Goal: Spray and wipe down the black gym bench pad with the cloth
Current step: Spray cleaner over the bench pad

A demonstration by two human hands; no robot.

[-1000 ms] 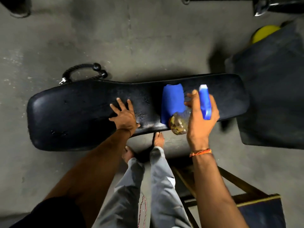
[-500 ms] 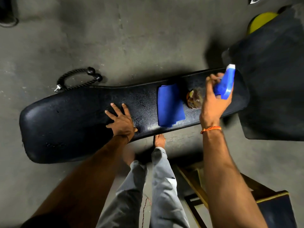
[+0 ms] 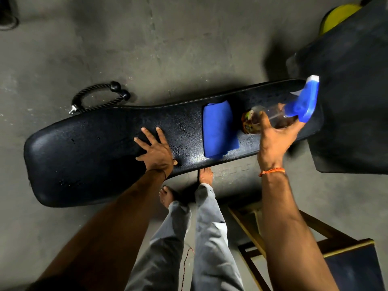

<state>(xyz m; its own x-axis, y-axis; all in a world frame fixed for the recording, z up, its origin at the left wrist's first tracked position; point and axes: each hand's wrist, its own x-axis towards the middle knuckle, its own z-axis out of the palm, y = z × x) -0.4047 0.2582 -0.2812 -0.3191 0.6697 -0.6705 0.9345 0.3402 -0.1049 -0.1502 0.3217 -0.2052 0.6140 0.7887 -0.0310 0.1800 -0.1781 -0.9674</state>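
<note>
The long black bench pad (image 3: 88, 156) stretches across the view, speckled with droplets near its middle. A folded blue cloth (image 3: 218, 131) lies flat on the pad right of centre. My left hand (image 3: 155, 150) rests flat on the pad with fingers spread, left of the cloth. My right hand (image 3: 275, 139) grips a clear spray bottle (image 3: 273, 118) with a blue trigger head, tilted on its side over the pad's right end, just right of the cloth.
A black rope handle (image 3: 98, 97) lies on the concrete floor behind the pad. A dark mat (image 3: 354, 97) and a yellow object (image 3: 338, 15) sit at the right. A wooden stool frame (image 3: 315, 240) stands at the lower right, beside my legs and bare feet (image 3: 205, 175).
My right hand has carried the spray bottle from over the cloth's near edge rightward to the pad's right end and tilted it sideways. The left hand has stayed pressed on the pad.
</note>
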